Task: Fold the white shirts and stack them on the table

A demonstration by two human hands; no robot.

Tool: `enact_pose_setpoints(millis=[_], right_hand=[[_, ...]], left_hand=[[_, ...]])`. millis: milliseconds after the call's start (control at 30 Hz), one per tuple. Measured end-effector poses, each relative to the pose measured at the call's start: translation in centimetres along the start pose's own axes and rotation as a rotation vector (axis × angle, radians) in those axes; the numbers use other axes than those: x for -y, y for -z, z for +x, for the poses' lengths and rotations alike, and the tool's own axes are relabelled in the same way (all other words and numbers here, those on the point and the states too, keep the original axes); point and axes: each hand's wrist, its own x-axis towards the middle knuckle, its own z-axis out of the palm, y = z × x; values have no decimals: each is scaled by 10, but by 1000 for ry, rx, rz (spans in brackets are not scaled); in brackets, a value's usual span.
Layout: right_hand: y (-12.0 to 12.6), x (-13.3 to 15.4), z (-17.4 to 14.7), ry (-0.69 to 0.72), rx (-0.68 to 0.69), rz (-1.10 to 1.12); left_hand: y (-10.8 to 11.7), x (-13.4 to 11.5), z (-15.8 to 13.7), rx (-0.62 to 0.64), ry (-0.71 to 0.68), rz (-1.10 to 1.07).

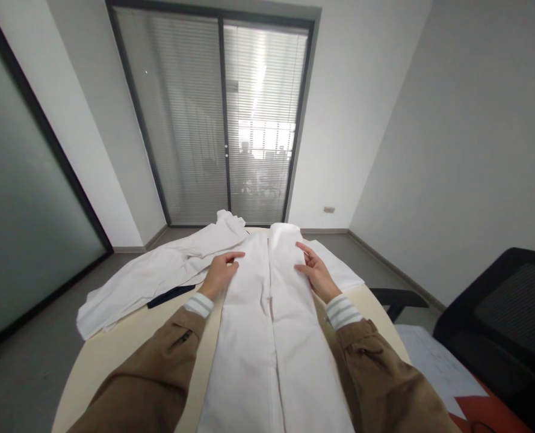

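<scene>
A long white garment (244,337) lies lengthwise on the table in front of me, with a seam or gap running down its middle. Whether it is a coat or trousers I cannot tell. At its left edge is my left hand (222,275), thumb and index finger slightly apart over the cloth. My right hand (318,275) is at the right edge, its fingers spread and the tips at the fabric. Neither hand visibly grips the cloth. Another white garment (159,267), crumpled, lies to the left, and more white cloth (337,264) shows beyond my right hand.
The pale round-edged table (114,367) carries the garments. A dark item (171,296) pokes out under the left garment. At the right stand a black mesh chair (506,325) and papers (434,361) beside something red (493,403). Blinds and a glass door (195,120) are behind.
</scene>
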Motion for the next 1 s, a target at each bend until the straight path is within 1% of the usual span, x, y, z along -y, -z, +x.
enact_pose_setpoints(millis=[67, 167, 300, 367, 500, 567, 633, 700, 767, 900, 1000], right_hand=[[0, 13, -4, 23, 9, 49], [0, 28, -9, 2, 2, 124], [-1, 32, -9, -32, 34, 130], [-2, 29, -6, 16, 21, 107], [-1, 23, 2, 211, -158, 47], [1, 23, 4, 288, -227, 8], [2, 25, 4, 328, -243, -20], [2, 28, 0, 308, -179, -37], [0, 34, -6, 255, -75, -53], [-5, 47, -20, 183, 93, -138], [-3, 52, -28, 125, 204, -161]], left_hand=[[5, -11, -4, 17, 8, -25], [8, -26, -13, 42, 46, -138], [3, -35, -22, 50, 95, -279], [0, -35, -23, 78, 48, -320], [-6, -32, -24, 168, -128, -411], [-8, -31, -25, 182, -181, -471], [-8, -32, -26, 164, -198, -540], [-7, -31, -27, 133, -179, -599], [-4, -28, -28, 97, -137, -620], [4, -22, -32, 51, -66, -571], [8, -19, -40, 46, -35, -508]])
